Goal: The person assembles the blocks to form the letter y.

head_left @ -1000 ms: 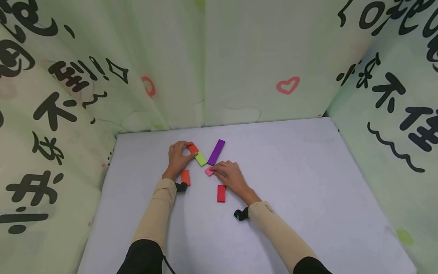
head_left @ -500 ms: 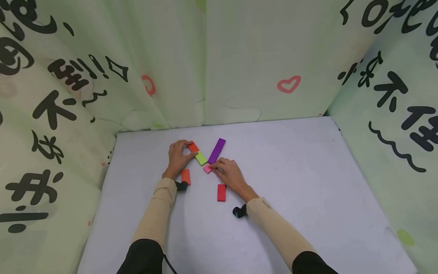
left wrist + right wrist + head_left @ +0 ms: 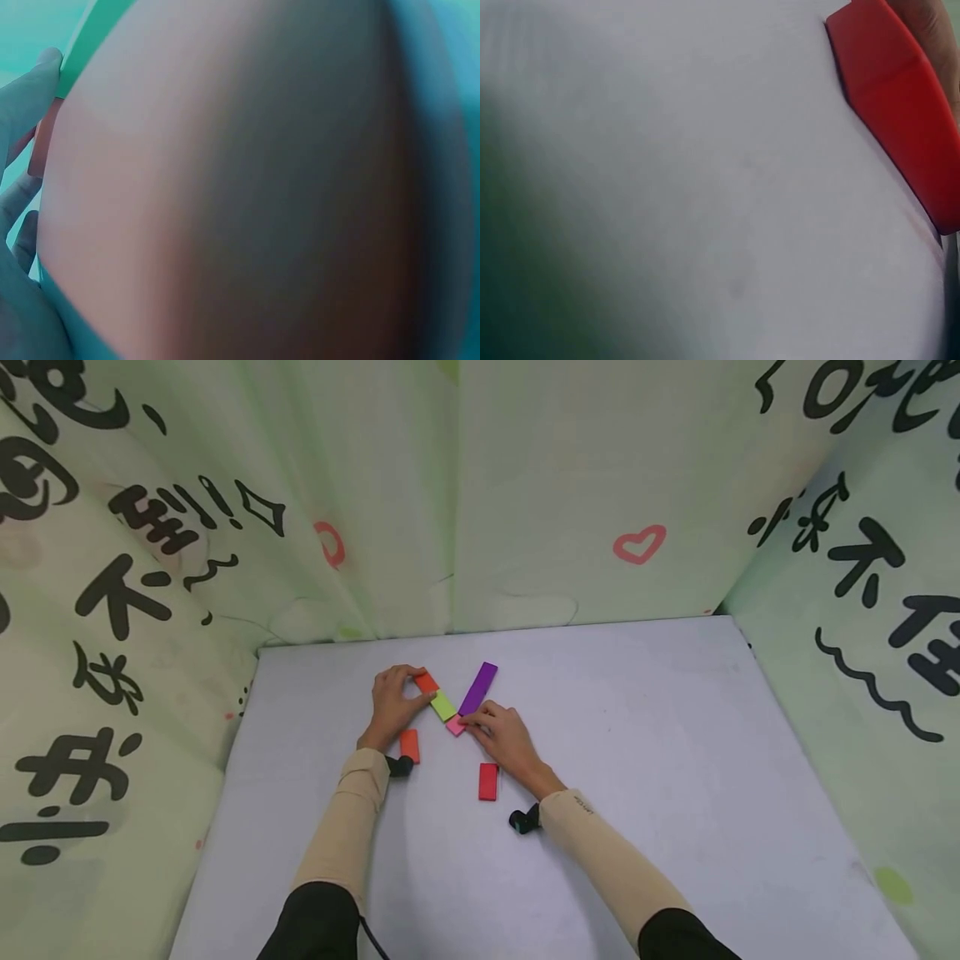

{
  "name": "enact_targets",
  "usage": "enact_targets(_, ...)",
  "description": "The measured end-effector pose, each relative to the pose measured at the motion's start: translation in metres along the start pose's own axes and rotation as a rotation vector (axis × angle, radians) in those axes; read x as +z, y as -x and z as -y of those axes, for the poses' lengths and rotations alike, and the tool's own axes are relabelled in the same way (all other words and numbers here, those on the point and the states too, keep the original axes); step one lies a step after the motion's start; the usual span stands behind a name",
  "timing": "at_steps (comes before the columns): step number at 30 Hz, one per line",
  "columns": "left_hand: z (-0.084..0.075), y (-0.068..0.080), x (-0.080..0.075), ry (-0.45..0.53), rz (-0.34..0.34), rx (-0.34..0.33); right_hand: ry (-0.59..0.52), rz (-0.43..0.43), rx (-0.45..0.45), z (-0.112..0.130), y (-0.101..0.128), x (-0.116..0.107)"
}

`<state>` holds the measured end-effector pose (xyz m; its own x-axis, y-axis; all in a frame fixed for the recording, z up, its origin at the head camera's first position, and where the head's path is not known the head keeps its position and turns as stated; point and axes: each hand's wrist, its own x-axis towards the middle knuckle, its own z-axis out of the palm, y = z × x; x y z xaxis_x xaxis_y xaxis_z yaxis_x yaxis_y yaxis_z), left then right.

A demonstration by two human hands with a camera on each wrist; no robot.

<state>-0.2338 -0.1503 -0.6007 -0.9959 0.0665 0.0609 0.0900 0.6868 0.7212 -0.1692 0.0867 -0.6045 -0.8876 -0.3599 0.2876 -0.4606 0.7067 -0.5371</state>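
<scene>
In the head view my left hand (image 3: pixel 393 704) holds an orange-red block (image 3: pixel 425 682) between its thumb and fingers. A lime green block (image 3: pixel 443 705) adjoins the lower end of that block, and the thumb tip reaches their joint. My right hand (image 3: pixel 504 735) pinches a small pink block (image 3: pixel 455 725) at the green block's lower end. From there a long purple block (image 3: pixel 477 688) slants up to the right, so the pieces form a V. The left wrist view, largely blurred, shows the thumb (image 3: pixel 46 67) by the green block (image 3: pixel 90 41).
Another orange block (image 3: pixel 409 747) lies beside the left wrist. Below the right hand is a red block (image 3: pixel 488 782), large in the right wrist view. All rest on a white table (image 3: pixel 637 718), with printed curtains (image 3: pixel 540 485) along its back and sides.
My right hand has slid the pink block slightly up and left, against the green block's end by the purple block. The left hand has kept its place.
</scene>
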Motion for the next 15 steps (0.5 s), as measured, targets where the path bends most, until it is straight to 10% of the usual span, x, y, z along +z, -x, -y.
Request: enact_targets(15,0.0012,-0.0012,-0.0003,-0.006,-0.010,0.020,0.000,-0.009,-0.002,-0.0003,0.0001,0.0012)
